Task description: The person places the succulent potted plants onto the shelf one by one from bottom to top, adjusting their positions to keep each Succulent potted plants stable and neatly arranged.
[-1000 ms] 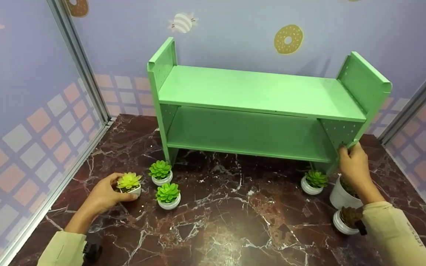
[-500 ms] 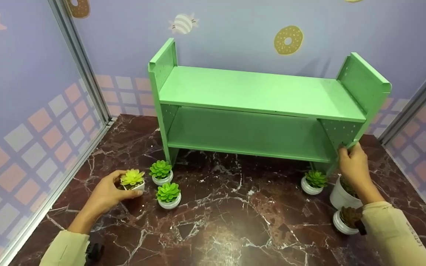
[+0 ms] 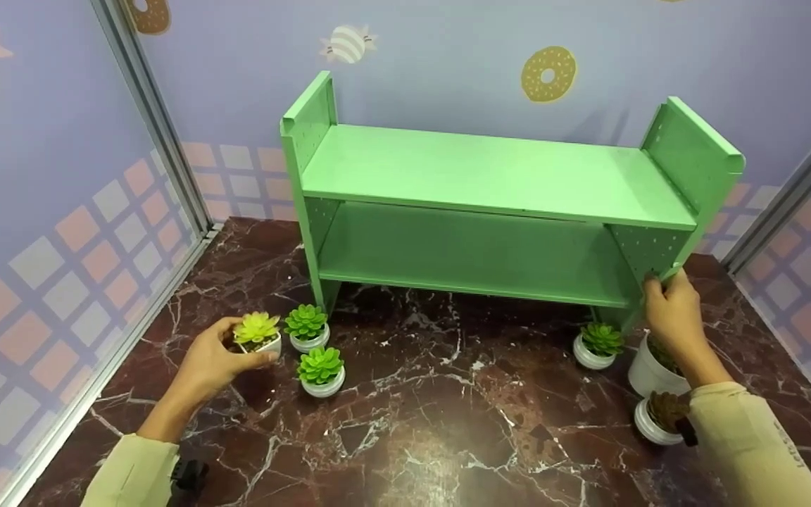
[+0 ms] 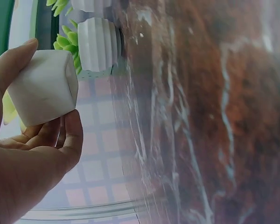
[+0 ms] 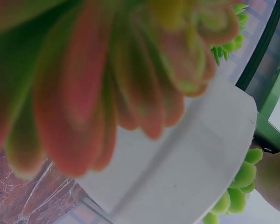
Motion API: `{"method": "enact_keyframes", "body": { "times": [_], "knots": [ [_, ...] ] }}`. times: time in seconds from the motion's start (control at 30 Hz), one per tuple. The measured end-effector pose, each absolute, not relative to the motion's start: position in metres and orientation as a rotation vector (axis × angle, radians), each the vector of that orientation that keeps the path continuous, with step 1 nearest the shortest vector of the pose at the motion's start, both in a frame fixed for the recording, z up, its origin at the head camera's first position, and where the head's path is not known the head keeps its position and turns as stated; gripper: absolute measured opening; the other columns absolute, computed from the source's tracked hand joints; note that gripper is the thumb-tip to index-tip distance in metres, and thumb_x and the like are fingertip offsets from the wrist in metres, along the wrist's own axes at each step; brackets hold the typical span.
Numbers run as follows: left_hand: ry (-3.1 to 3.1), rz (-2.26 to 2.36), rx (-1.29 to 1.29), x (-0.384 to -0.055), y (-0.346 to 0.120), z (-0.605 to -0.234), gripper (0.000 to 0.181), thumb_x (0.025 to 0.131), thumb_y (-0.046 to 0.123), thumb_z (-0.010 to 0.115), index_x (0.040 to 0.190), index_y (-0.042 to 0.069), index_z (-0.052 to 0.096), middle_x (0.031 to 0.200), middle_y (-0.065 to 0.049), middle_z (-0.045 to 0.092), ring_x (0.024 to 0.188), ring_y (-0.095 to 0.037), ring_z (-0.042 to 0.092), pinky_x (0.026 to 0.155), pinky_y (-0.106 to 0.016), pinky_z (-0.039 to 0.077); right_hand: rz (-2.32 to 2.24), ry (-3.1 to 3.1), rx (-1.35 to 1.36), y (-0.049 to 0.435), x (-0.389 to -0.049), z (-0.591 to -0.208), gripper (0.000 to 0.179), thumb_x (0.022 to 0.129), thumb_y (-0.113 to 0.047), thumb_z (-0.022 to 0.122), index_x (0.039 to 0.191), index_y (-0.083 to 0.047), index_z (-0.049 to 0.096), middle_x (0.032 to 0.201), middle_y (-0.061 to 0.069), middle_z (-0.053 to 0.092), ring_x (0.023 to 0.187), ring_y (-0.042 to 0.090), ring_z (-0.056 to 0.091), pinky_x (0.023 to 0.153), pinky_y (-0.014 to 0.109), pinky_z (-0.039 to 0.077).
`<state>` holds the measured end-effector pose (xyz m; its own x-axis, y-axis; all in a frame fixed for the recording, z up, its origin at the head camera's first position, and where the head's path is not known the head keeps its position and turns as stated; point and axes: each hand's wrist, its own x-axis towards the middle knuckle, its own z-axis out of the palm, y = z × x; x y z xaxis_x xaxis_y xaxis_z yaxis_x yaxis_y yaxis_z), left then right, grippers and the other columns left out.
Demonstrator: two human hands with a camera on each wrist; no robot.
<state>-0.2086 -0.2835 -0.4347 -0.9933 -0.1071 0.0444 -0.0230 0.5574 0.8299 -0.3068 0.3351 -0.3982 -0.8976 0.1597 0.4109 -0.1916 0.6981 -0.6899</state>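
Observation:
My left hand (image 3: 212, 359) pinches a yellow-green potted succulent (image 3: 258, 329) by its small white pot. In the left wrist view the square pot (image 4: 44, 88) is tilted, thumb on one side and fingers on the other, raised off the tabletop. Just right of it stand two green succulents (image 3: 305, 322) in round white pots, one in front of the other. On the far side my right hand (image 3: 676, 320) grips the lower front edge of the right side panel of a green two-tier shelf (image 3: 476, 172). Both of its boards are bare.
Near the right forearm stand a green succulent (image 3: 600, 341), a larger white pot (image 3: 652, 373) partly hidden by the wrist, and a reddish-brown succulent (image 3: 666, 412). The marbled tabletop (image 3: 405, 422) meets patterned walls at the back and sides.
My left hand has moved the yellow-green succulent up and slightly right, closer to the two green ones. The right hand keeps its grip on the shelf, which stays in place.

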Motion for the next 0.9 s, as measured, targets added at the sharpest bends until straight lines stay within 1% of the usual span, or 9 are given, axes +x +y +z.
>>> {"method": "enact_keyframes", "body": {
  "times": [0.13,0.3,0.43,0.53,0.7,0.77,0.9],
  "knots": [
    [-2.660,-1.504,0.120,-0.208,-0.280,-0.430,0.084,0.073,0.040,0.087,0.136,0.000,0.048,0.117,-0.015,0.060,0.100,-0.026,0.057,0.084,-0.034,0.046,1.064,-2.461,0.033,0.335,-0.307,-0.398,0.037,0.103,-0.020,0.037,0.119,0.012,0.046,0.106,0.034,0.056,0.088,0.040,0.053,0.071,0.047,0.040],
    [-2.620,-1.546,0.106,-0.209,-0.274,-0.424,0.083,0.074,0.037,0.087,0.138,0.000,0.048,0.117,-0.015,0.060,0.099,-0.026,0.057,0.080,-0.030,0.049,1.090,-2.467,0.036,0.337,-0.308,-0.399,0.039,0.103,-0.021,0.037,0.121,0.013,0.045,0.111,0.036,0.055,0.093,0.042,0.053,0.073,0.051,0.040],
    [-2.566,-1.607,0.084,-0.210,-0.270,-0.422,0.074,0.077,0.032,0.086,0.134,0.000,0.052,0.112,-0.015,0.061,0.092,-0.023,0.059,0.075,-0.033,0.052,1.095,-2.467,0.029,0.338,-0.308,-0.399,0.041,0.103,-0.021,0.036,0.124,0.013,0.045,0.113,0.035,0.055,0.095,0.042,0.054,0.074,0.050,0.041],
    [-2.540,-1.614,0.089,-0.210,-0.267,-0.421,0.071,0.078,0.032,0.085,0.132,-0.001,0.053,0.110,-0.015,0.061,0.088,-0.021,0.059,0.073,-0.034,0.053,1.105,-2.466,0.032,0.338,-0.307,-0.398,0.042,0.103,-0.022,0.035,0.125,0.013,0.045,0.114,0.036,0.054,0.095,0.042,0.054,0.075,0.052,0.041],
    [-2.533,-1.594,0.107,-0.210,-0.263,-0.418,0.077,0.078,0.033,0.085,0.137,-0.003,0.051,0.114,-0.016,0.062,0.089,-0.020,0.059,0.072,-0.028,0.051,1.111,-2.470,0.028,0.337,-0.306,-0.398,0.043,0.104,-0.023,0.035,0.125,0.012,0.045,0.114,0.035,0.054,0.096,0.042,0.054,0.074,0.049,0.041],
    [-2.521,-1.604,0.102,-0.210,-0.262,-0.418,0.074,0.078,0.032,0.085,0.136,-0.002,0.053,0.113,-0.016,0.063,0.089,-0.020,0.059,0.072,-0.027,0.051,1.106,-2.477,0.026,0.338,-0.306,-0.398,0.042,0.104,-0.023,0.034,0.125,0.012,0.044,0.114,0.035,0.054,0.096,0.041,0.054,0.073,0.048,0.041],
    [-2.480,-1.654,0.078,-0.210,-0.258,-0.418,0.062,0.078,0.028,0.085,0.127,0.000,0.060,0.105,-0.013,0.064,0.083,-0.019,0.059,0.069,-0.028,0.051,1.090,-2.482,0.022,0.337,-0.307,-0.399,0.041,0.104,-0.022,0.034,0.124,0.012,0.045,0.112,0.035,0.055,0.094,0.042,0.054,0.071,0.049,0.041]
  ]
}}
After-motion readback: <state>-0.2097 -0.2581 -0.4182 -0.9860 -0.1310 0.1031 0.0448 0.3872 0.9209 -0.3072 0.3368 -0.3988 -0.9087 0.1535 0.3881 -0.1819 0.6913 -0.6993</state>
